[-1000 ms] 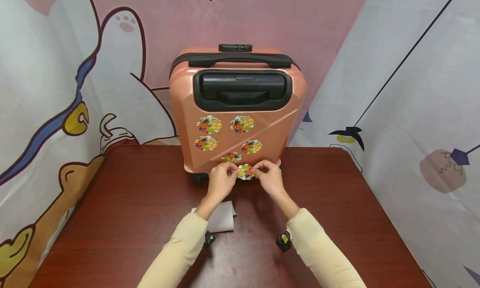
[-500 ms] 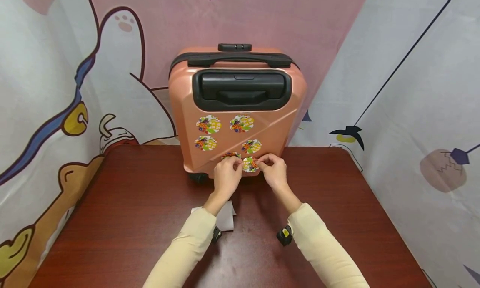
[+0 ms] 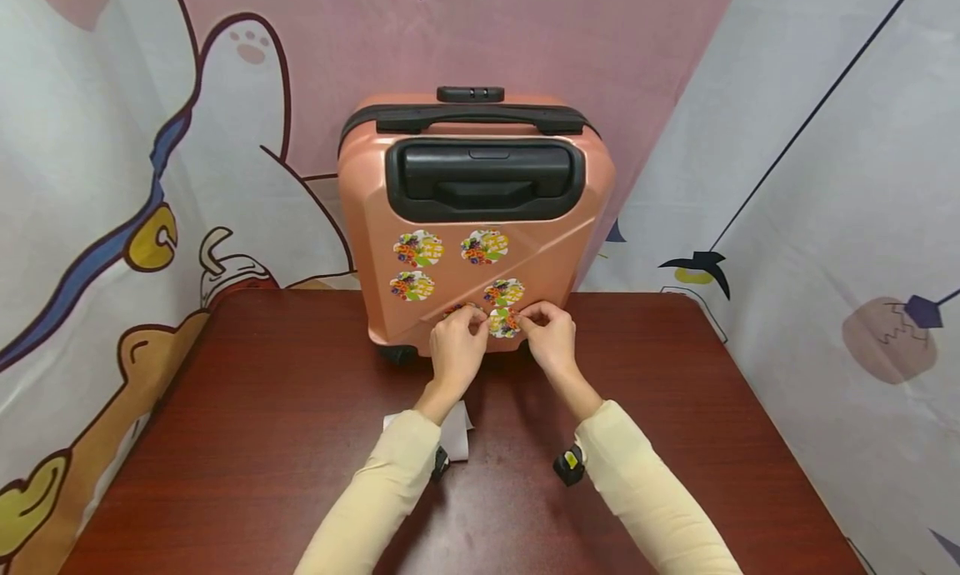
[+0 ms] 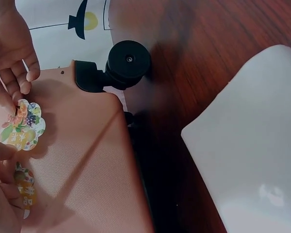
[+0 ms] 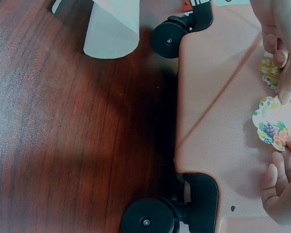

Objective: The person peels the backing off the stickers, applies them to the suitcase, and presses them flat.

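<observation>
A salmon-pink hard-shell suitcase [image 3: 555, 254] stands upright on the table, wheels toward the table. My left hand [image 3: 457, 350] and right hand [image 3: 551, 340] pinch opposite edges of a scalloped round fruit-print sticker [image 3: 503, 322] low on its shell. In the left wrist view the same sticker [image 4: 26, 126] casts a shadow on the shell; whether any of it touches cannot be told. Another sticker [image 4: 24, 187] beside it is partly covered by my left fingers. Several matching stickers [image 3: 418, 248] are on the shell above, one [image 3: 504, 292] just over the held sticker.
White sheets of paper [image 3: 455, 433] lie curled on the brown table [image 3: 247, 442], below my left forearm. Black wheels [image 5: 169, 40] stick out at the suitcase's lower corners. A printed cloth [image 3: 622, 42] hangs behind and at the sides.
Both hands have moved up and slightly right with the sticker, from below the suitcase's lower edge to the shell under another sticker. Over the last half second the motion is small.
</observation>
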Demonstrator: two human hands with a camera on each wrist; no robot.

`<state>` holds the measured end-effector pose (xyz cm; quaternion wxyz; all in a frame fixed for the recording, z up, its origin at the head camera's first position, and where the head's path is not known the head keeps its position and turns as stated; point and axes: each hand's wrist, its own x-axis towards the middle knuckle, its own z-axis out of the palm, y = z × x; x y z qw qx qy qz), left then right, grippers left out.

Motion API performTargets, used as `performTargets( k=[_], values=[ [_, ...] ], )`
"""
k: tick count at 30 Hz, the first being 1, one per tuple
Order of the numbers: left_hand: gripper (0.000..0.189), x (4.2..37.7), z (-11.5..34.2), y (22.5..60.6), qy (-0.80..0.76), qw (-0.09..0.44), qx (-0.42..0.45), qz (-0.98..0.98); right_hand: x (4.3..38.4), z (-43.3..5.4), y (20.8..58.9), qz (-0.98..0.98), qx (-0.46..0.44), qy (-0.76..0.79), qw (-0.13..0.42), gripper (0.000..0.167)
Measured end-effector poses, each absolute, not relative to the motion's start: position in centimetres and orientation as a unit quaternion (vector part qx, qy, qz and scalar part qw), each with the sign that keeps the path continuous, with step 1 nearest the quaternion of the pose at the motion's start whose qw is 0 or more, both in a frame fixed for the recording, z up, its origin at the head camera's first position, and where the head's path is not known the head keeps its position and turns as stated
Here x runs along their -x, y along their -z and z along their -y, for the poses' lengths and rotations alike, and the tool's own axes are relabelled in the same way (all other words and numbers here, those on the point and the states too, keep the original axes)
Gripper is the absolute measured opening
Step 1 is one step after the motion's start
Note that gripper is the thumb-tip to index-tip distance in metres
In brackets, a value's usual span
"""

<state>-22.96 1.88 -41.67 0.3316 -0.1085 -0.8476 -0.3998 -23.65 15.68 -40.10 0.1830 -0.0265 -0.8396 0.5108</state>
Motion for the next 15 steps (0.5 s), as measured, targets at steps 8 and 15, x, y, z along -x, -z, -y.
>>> performTargets(
  k=[8, 15],
  values=[
    [0.010, 23.16, -2.17, 41.88, 0.395, 0.351, 0.095, 0.844, 23.68, -15.50, 40.03, 0.844, 0.036, -0.499, 0.191, 0.006],
    [0.014, 23.14, -2.40, 42.11, 0.380, 0.372, 0.079, 0.843, 23.81, -15.36, 40.34, 0.847, 0.040, -0.485, 0.214, 0.006]
  ],
)
